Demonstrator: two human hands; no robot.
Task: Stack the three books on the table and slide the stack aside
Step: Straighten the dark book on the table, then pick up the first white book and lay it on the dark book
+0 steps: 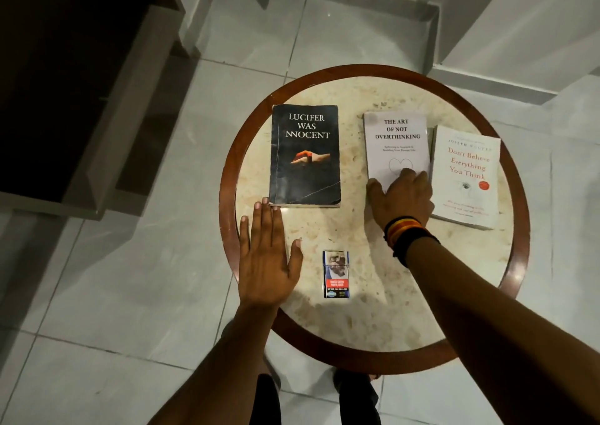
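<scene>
Your right hand (401,199) lay flat on the white book (394,145), grasping nothing, while your left hand (264,255) spread released by the black book (305,155).

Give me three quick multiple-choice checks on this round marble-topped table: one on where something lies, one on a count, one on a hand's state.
1. The small cigarette pack lies:
A. on the black book
B. on the table between the two forearms
C. on the floor

2. Books lying flat on the round marble-topped table:
A. two
B. three
C. four

3. The right hand is:
A. resting on the middle white book
B. lifting the black paperback book
C. hanging off the table

Key: 1 B, it sits on bare marble near the left hand. 2 B, the black one, the middle white one and another white book, none stacked. 3 A, fingers lie on its lower cover.
</scene>
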